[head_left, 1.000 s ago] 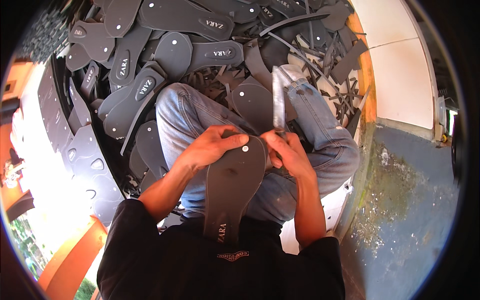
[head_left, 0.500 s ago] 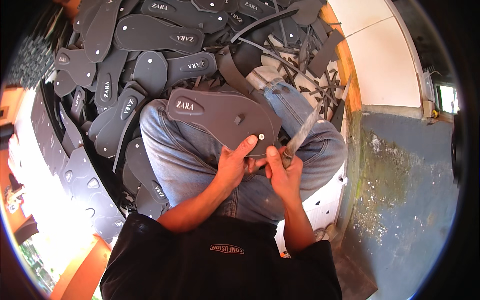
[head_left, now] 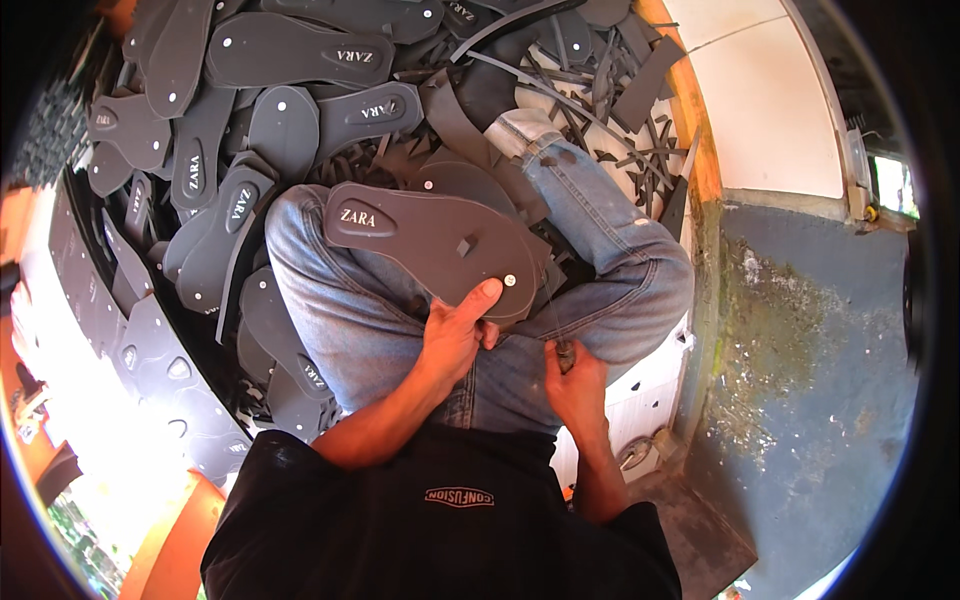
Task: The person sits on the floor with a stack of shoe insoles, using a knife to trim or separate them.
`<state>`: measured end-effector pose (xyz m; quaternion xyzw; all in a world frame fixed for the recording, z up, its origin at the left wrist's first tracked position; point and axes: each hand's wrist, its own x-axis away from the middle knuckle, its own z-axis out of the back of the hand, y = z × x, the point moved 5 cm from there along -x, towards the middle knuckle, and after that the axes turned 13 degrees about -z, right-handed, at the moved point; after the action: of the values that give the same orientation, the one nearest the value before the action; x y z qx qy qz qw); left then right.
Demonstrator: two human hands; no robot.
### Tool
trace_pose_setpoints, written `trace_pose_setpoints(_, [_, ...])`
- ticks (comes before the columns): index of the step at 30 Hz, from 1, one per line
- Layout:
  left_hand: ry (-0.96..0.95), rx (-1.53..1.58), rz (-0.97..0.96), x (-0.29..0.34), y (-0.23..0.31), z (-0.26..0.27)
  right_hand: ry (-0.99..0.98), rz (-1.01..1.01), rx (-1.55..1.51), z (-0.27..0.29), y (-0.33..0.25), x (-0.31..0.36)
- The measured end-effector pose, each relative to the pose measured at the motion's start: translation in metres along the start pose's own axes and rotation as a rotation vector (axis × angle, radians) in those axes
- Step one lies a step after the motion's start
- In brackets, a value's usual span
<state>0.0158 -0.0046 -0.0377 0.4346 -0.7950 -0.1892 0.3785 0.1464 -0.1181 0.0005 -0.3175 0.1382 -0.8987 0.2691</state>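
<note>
My left hand [head_left: 452, 335] grips a dark grey sandal sole [head_left: 415, 232] by its near rounded end, thumb pressed on top beside a small white round mark. The sole lies tilted over my crossed legs, and a small dark scrap [head_left: 466, 245] rests on it. Right of the sole and apart from it, my right hand [head_left: 578, 388] is closed around the handle of a knife [head_left: 566, 354]. Its blade shows only as a thin line, pointing up and away from me. Another dark sole [head_left: 462, 186] lies partly hidden beyond the held one.
Many dark soles [head_left: 300, 50] are heaped ahead and to the left. Thin offcut strips [head_left: 600, 140] are scattered at the far right, near a wooden edge [head_left: 700, 150]. A stained blue-grey surface [head_left: 810, 380] lies to the right. Uncut-looking sheets [head_left: 165, 370] lie at left.
My right hand and knife have moved down toward me, away from the sole, and the blade has turned edge-on. The sole's right side looks narrower; my left hand keeps its hold.
</note>
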Motion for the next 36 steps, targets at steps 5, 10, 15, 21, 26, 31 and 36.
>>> trace_pose_setpoints(5, [0.002, -0.041, -0.011, 0.007, 0.002, 0.018, -0.122, 0.023, 0.092, -0.013, -0.017, -0.02])
trace_pose_setpoints(10, [-0.01, -0.055, -0.03, 0.011, 0.002, 0.021, -0.091, 0.249, 0.043, -0.019, -0.067, -0.056])
trace_pose_setpoints(15, [-0.103, -0.131, 0.089, 0.018, 0.017, 0.021, -0.268, 0.368, -0.204, -0.03, -0.081, -0.076])
trace_pose_setpoints(21, [-0.294, -0.768, -0.41, -0.072, 0.155, -0.023, -0.224, -0.041, -0.401, -0.018, -0.024, -0.072])
trace_pose_setpoints(26, [-0.209, -1.058, -0.678, -0.157, 0.218, -0.038, -0.164, -0.027, -0.572, -0.019, -0.015, -0.066])
trace_pose_setpoints(31, [-0.357, -2.029, -0.542, -0.153, 0.096, 0.032, -0.187, -0.011, -0.574, -0.03, -0.017, -0.068])
trace_pose_setpoints(36, [-0.445, -1.846, -0.583, -0.136, 0.072, 0.027, -0.144, 0.005, -0.558, -0.027, -0.017, -0.068])
